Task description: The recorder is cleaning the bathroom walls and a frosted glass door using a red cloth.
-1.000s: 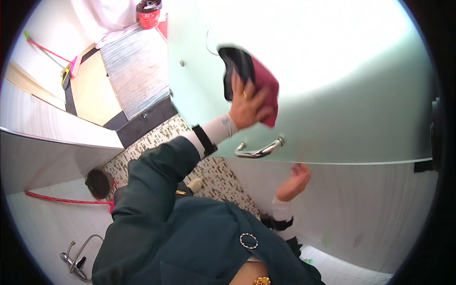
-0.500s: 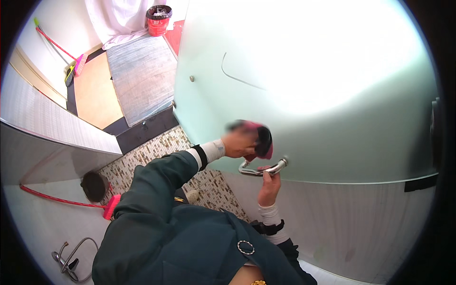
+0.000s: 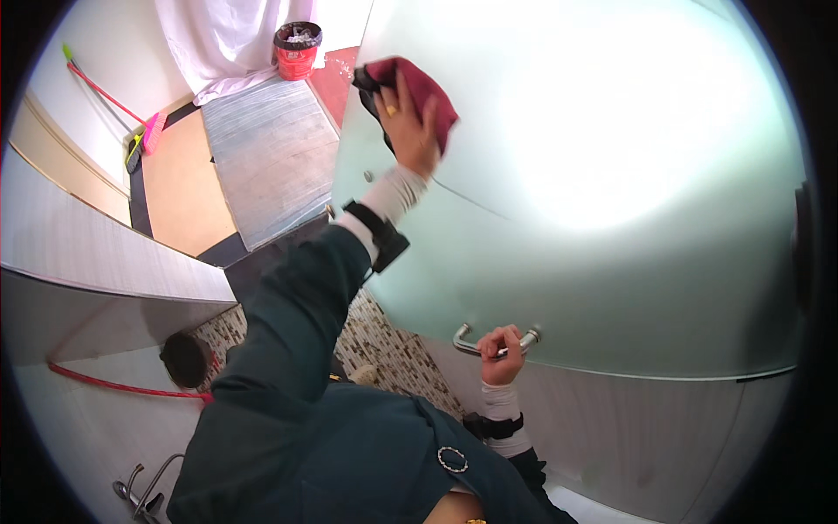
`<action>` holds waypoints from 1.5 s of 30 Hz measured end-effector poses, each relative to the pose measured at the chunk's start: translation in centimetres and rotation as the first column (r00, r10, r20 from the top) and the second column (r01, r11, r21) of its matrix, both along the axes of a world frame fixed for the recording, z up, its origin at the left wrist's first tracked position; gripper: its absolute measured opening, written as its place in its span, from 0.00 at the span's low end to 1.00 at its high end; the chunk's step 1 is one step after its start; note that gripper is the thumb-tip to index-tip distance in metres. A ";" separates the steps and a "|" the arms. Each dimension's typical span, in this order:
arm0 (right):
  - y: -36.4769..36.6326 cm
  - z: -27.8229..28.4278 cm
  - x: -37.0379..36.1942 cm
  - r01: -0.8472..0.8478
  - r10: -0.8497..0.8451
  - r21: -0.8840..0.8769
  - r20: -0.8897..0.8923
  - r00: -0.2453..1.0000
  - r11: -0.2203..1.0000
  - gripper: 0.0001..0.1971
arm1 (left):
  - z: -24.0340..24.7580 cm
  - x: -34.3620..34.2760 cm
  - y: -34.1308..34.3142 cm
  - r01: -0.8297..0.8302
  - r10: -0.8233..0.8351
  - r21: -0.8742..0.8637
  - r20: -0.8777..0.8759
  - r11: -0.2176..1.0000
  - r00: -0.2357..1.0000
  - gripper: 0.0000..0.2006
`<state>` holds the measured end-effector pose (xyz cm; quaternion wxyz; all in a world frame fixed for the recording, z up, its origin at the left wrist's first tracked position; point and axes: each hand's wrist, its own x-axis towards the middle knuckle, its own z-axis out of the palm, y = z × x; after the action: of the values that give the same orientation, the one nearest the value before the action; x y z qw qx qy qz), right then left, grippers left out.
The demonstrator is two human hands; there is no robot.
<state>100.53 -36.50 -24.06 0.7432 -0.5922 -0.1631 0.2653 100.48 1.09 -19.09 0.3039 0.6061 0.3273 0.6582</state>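
Note:
A frosted glass door [image 3: 471,262] stands in front of me. High on its left part, my left hand [image 3: 410,135] presses a folded dark red and black cloth [image 3: 434,93] against the pane, fingers spread over the fabric. A ring shows on one finger. Lower down, my right hand [image 3: 500,360] is wrapped round the metal door handle [image 3: 463,341], near the handle's right end. A thin curved line runs on the glass from below the cloth toward the right.
Beyond the door's left edge lie a grey mat [image 3: 271,166], a red bin [image 3: 297,61] with a black liner, and a pink broom [image 3: 153,133]. A dark bucket [image 3: 186,360] stands on the mosaic floor [image 3: 384,341]. A shower hose [image 3: 155,480] is at lower left.
My left hand has moved the cloth up and left across the glass, from just above the handle to near the door's upper left edge. My right hand has closed more fully round the handle.

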 end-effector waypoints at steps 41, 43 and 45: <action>1.9 1.4 -1.5 0.139 -0.139 0.007 0.087 0.986 0.990 0.15 | -18.7 -2.1 11.4 0.605 -0.121 -0.513 0.694 0.610 0.710 0.31; 1.6 1.5 -1.8 0.140 -0.141 0.014 0.082 0.987 0.990 0.15 | -12.8 -2.4 11.5 0.475 -0.213 -0.452 0.516 0.755 0.830 0.31; 1.7 1.5 -1.8 0.146 -0.147 0.016 0.080 0.986 0.989 0.15 | -10.0 -2.6 11.5 0.284 -0.190 -0.388 0.263 0.877 0.946 0.30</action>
<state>98.68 -34.85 -22.58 0.7564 -0.6092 -0.1503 0.1849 97.89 12.60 -29.11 0.5399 0.4867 0.3491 0.5914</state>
